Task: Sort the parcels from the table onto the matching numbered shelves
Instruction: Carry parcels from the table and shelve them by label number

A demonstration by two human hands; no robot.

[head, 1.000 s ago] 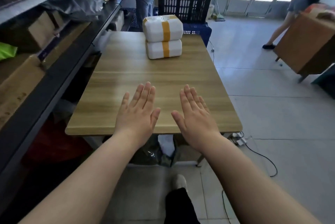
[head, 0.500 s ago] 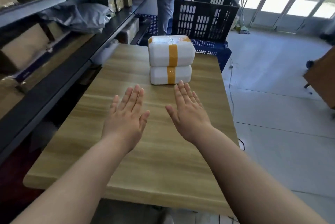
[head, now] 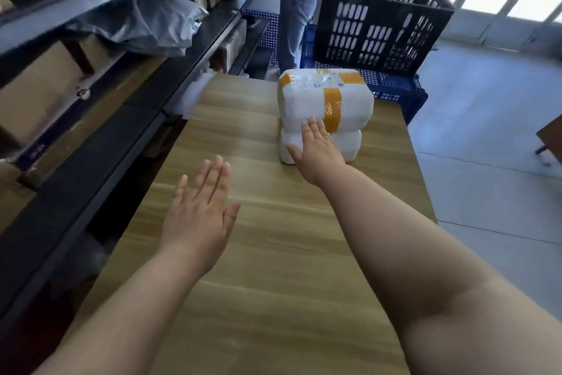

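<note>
Two white parcels at the far end of the table (head: 273,268), upper parcel (head: 304,98) square on lower parcel (head: 349,143), each bound with orange tape (head: 332,107). Stacked like that, best taken from the top down.

Right hand (head: 316,151) stretched forward, fingers straight and close together, thumb out to the side, fingertips at the near face of the upper parcel, down by the seam with the lower one. Holding nothing. Cannot tell whether actually touching or just short. Probably held flat to brace or scoop the top one, given soft wrapping with no firm edge to pinch.

Left hand (head: 200,216) nearer and lower, flat and spread above bare wood, well apart from the stack, gripping nothing. Likely waiting to take the opposite side for a two-handed lift.

Shelves (head: 91,143) along the left edge of the table, near enough for a short carry. No shelf numbers legible. Label (head: 319,79) on top of the upper parcel, too blurred to read, so matching shelf unknown.

Beyond the table, a black crate (head: 380,25) and another person (head: 299,10) standing at the shelves.
</note>
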